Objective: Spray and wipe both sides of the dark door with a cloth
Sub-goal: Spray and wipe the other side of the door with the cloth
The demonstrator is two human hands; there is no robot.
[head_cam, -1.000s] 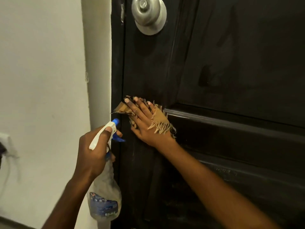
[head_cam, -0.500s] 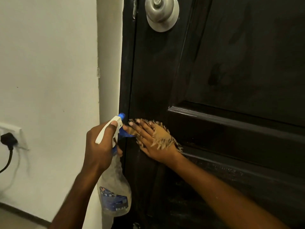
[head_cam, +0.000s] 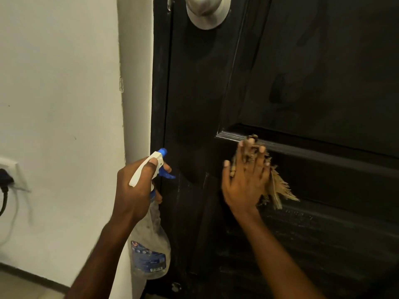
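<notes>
The dark panelled door [head_cam: 302,72] fills the right of the head view, its left edge beside a white wall. My right hand [head_cam: 246,180] presses a frayed tan cloth [head_cam: 278,188] flat against the door with straight, spread fingers, just below the moulding of the upper panel. My left hand [head_cam: 136,186] grips the neck of a clear spray bottle [head_cam: 151,244] with a white and blue trigger head [head_cam: 159,160], held near the door's edge, nozzle toward the door. A finger rests on the blue trigger.
A silver round door knob [head_cam: 207,11] sits at the top. A wall socket with a black plug and cable [head_cam: 4,184] is at the far left. Whitish streaks mark the lower door panel [head_cam: 302,234]. A tiled floor strip [head_cam: 21,285] shows bottom left.
My right hand slid the cloth rightward from the door's edge stile to below the panel moulding. The left hand with the bottle kept its place near the door edge; the view shifted slightly.
</notes>
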